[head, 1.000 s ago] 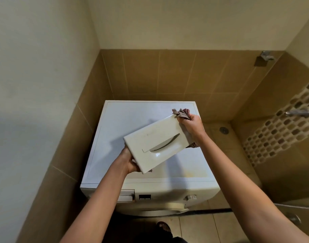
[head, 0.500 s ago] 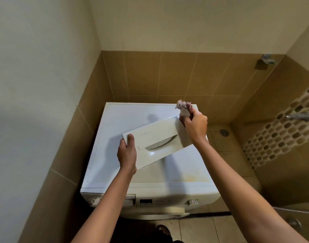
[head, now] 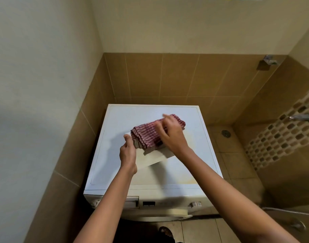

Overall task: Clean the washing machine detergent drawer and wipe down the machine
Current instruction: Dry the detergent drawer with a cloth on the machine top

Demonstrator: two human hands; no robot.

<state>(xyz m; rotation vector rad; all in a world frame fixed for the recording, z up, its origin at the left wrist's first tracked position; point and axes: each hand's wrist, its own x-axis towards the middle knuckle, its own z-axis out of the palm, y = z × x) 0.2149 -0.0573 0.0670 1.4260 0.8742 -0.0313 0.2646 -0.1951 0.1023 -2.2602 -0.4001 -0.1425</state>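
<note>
The white detergent drawer [head: 150, 158] is held above the washing machine [head: 150, 120], front panel facing me. My left hand [head: 128, 151] grips its left end, thumb on the front. A red-and-white checked cloth [head: 146, 135] lies spread over the upper part of the drawer front. My right hand [head: 171, 135] presses on the cloth from the right, fingers blurred by motion. Most of the drawer's body is hidden behind its panel and the cloth.
The machine stands in a tiled corner, wall close on the left. The open drawer slot [head: 131, 204] and control panel [head: 194, 204] face me. A shower area with a floor drain [head: 225, 133] and taps [head: 303, 117] lies to the right. My sandalled foot [head: 166, 232] is below.
The cloth was bunched in my right hand at the drawer's right end; now it is spread across the drawer front with my right hand moving leftward on it. The drawer sits lower.
</note>
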